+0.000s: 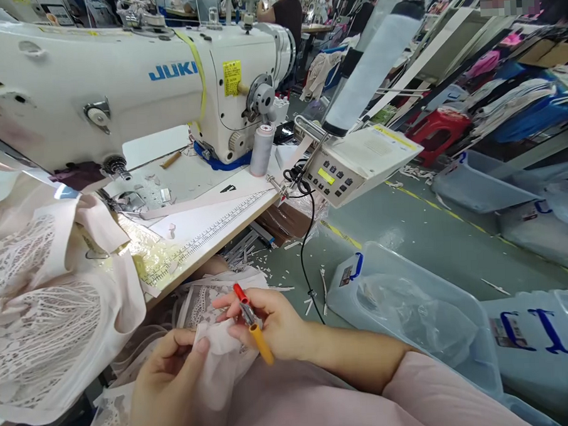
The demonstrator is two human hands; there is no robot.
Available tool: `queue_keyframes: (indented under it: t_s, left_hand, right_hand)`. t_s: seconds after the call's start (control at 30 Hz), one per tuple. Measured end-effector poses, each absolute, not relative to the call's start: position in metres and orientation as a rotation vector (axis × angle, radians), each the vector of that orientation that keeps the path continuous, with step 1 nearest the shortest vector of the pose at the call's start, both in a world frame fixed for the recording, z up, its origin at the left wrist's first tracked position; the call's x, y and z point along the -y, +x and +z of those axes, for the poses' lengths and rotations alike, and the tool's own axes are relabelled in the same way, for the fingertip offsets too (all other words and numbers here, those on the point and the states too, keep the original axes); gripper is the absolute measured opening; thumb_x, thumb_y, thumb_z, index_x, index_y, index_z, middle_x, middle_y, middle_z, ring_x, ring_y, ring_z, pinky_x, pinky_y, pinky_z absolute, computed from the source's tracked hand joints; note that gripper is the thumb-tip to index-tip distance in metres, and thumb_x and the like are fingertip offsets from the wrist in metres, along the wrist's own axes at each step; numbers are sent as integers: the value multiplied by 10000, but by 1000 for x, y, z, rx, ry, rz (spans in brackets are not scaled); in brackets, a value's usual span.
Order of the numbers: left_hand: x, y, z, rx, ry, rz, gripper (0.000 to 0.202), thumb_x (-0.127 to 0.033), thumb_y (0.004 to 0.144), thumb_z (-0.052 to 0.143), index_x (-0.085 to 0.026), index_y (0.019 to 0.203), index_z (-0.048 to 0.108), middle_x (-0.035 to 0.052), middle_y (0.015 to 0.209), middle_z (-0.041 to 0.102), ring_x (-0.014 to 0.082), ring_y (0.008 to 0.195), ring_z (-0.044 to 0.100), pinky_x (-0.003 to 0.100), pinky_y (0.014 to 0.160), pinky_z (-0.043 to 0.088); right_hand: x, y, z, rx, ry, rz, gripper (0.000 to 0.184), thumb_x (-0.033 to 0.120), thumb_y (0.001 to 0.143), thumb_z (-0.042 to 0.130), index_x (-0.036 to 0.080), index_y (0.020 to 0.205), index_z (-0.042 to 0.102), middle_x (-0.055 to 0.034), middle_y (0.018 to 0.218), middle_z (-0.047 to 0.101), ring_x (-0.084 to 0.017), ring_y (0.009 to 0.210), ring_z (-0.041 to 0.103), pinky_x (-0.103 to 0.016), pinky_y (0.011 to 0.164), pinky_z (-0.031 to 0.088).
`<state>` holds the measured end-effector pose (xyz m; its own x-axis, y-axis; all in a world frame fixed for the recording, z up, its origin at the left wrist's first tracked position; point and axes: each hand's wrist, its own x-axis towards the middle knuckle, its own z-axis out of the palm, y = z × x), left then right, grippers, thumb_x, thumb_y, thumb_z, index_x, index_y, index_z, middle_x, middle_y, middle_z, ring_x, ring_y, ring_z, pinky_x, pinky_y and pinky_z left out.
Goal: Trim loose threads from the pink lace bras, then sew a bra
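Note:
Between the thumb and fingers of my left hand [171, 375] is the edge of a thin, pale pink garment [220, 373], gathered over my lap. My right hand [279, 326] is beside it, closed around a small tool [260, 344] that resembles thread snips, with a red end, a metal middle and an orange end. My right fingertips also come close to the cloth; whether they pinch it I cannot tell. Lace fabric [201, 307] lies just beyond both hands, below the table edge.
A white sewing machine [132, 88] stands on the table [209, 232], with lace garments [48, 311] piled at left. A thread cone [262, 151] and a control box [357, 163] are by the table's right end. A clear plastic bin [411, 320] sits on the floor at right.

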<state>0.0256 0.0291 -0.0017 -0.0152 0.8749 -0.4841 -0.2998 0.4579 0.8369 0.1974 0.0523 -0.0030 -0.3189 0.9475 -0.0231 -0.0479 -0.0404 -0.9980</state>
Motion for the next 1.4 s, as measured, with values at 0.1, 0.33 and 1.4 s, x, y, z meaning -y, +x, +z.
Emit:
queue_keyframes:
  t_s: [0.1,0.33,1.4]
  left_hand:
    - [-29,24,-4,-1209,603,1028,280,-366,549,822,-168,645,650,8,605,656,119,531,550,170,477,443]
    - [-27,22,-9,-1192,547,1055,286,-390,562,812,-183,680,654,-7,611,651,111,521,547,170,488,450]
    - [-26,38,7,-1140,576,1120,318,-384,546,805,-136,572,609,-24,495,546,64,454,434,135,436,338]
  right_hand:
    - [-51,196,-1,1443,-1029,1466,291,388,667,712,169,788,563,-78,958,639,-184,833,614,-317,757,500]
    - [-54,196,4,1441,-1036,1442,292,377,657,710,168,705,512,-55,825,636,-158,747,582,-281,678,487]
    - [-111,239,65,3185,-1043,1043,500,667,671,596,178,655,491,40,553,429,-81,453,306,-218,447,226]
